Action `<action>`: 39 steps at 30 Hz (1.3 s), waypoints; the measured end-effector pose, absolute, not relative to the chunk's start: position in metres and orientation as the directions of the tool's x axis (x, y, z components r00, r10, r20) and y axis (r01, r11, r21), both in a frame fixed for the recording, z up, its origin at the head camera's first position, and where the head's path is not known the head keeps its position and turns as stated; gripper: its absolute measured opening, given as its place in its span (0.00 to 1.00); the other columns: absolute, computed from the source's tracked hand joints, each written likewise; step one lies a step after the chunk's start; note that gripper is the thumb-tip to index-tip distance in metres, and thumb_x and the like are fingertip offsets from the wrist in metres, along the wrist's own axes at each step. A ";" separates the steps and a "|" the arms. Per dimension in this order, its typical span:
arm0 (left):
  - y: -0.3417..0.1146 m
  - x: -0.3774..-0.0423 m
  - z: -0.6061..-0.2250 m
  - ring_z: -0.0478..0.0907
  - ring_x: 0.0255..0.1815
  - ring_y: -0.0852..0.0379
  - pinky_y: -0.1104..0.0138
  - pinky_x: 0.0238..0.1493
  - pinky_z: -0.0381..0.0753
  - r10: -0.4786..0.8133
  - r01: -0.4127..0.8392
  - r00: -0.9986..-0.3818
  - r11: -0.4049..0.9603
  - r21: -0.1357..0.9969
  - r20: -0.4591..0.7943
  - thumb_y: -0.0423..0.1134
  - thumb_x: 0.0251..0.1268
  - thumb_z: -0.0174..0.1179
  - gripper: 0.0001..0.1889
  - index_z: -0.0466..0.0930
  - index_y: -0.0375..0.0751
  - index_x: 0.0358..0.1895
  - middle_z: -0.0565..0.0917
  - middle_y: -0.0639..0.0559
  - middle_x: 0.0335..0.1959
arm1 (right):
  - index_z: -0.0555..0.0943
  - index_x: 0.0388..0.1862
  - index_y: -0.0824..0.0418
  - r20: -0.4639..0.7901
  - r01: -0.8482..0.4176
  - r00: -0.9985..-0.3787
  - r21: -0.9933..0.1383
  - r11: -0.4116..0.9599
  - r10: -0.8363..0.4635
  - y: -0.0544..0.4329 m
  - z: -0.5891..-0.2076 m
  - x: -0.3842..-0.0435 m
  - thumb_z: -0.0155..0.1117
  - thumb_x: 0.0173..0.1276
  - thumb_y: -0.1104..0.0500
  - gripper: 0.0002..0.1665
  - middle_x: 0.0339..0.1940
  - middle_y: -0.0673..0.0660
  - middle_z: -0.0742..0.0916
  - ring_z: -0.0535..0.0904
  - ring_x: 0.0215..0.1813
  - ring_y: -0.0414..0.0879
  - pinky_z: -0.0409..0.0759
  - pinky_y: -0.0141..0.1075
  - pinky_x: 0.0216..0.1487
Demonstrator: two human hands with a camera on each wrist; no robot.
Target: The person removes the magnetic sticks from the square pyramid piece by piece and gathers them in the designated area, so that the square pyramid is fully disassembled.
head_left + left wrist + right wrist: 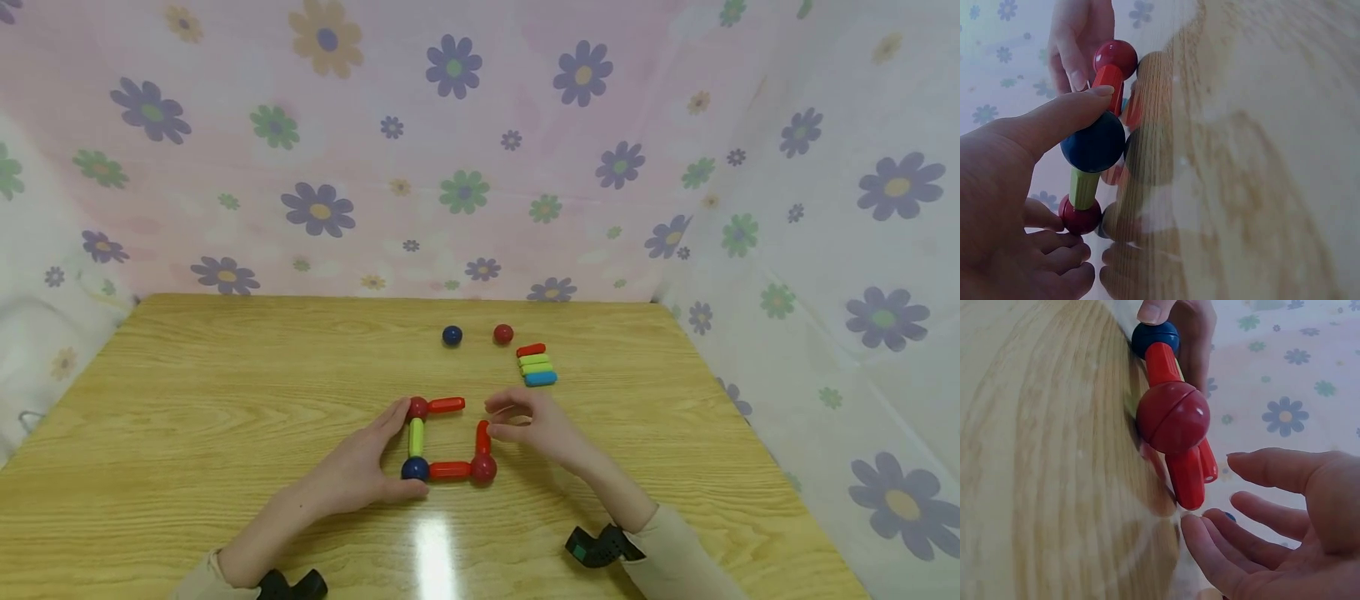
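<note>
On the table lies a partly closed square of rods and balls. My left hand grips its left side, thumb across the dark blue ball and fingertips against the far red ball. Between those balls runs a yellow-green rod. A red rod joins the blue ball to the near red ball. Two more red rods, one from the far ball and one from the near ball, have free ends. My right hand is beside the latter rod, fingers parted and holding nothing.
Farther back on the table sit a loose blue ball and a loose red ball. Right of them lies a row of rods: red, yellow-green and blue. A flowered cloth hangs behind the table.
</note>
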State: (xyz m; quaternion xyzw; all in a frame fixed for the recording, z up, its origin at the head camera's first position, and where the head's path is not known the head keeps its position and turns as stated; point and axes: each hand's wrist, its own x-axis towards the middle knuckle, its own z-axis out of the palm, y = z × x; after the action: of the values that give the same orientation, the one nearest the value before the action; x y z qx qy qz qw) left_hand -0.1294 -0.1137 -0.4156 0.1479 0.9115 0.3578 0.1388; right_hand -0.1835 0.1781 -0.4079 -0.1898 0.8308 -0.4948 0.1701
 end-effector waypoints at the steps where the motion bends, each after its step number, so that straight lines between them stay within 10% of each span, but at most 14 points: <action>1: -0.114 -0.129 -0.416 0.54 0.79 0.39 0.43 0.73 0.62 0.368 0.168 -0.918 0.700 0.694 -0.148 0.66 0.47 0.73 0.64 0.44 0.45 0.82 0.50 0.44 0.82 | 0.79 0.61 0.63 -0.102 -0.146 -0.866 -0.884 0.444 -0.489 0.177 -0.408 -0.183 0.69 0.69 0.55 0.25 0.58 0.59 0.84 0.81 0.58 0.53 0.82 0.42 0.57; 18: -0.112 -0.129 -0.414 0.55 0.79 0.39 0.43 0.73 0.63 0.355 0.155 -0.922 0.709 0.688 -0.158 0.66 0.47 0.73 0.64 0.45 0.46 0.82 0.50 0.45 0.82 | 0.82 0.59 0.56 -0.124 -0.119 -0.868 -0.888 0.444 -0.481 0.167 -0.417 -0.178 0.75 0.63 0.54 0.25 0.56 0.51 0.85 0.78 0.58 0.47 0.73 0.46 0.65; 31: -0.112 -0.129 -0.416 0.54 0.80 0.40 0.43 0.74 0.61 0.358 0.163 -0.921 0.708 0.687 -0.151 0.67 0.46 0.73 0.64 0.44 0.46 0.82 0.50 0.44 0.82 | 0.78 0.65 0.59 -0.131 -0.081 -0.855 -0.922 0.378 -0.502 0.170 -0.416 -0.178 0.72 0.66 0.59 0.29 0.58 0.60 0.81 0.85 0.44 0.48 0.81 0.33 0.42; 39: -0.112 -0.129 -0.416 0.54 0.80 0.40 0.43 0.74 0.61 0.363 0.167 -0.920 0.705 0.689 -0.149 0.66 0.47 0.73 0.64 0.45 0.45 0.82 0.50 0.44 0.82 | 0.81 0.47 0.57 -0.113 -0.108 -0.876 -0.901 0.419 -0.469 0.173 -0.419 -0.182 0.76 0.62 0.55 0.17 0.44 0.55 0.83 0.82 0.34 0.45 0.76 0.31 0.33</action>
State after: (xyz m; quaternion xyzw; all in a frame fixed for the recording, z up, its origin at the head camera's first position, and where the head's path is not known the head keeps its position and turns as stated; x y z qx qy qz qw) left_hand -0.1291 -0.1119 -0.4163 0.1451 0.9130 0.3554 0.1381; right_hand -0.1823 0.1734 -0.4187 -0.1753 0.8236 -0.5096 0.1771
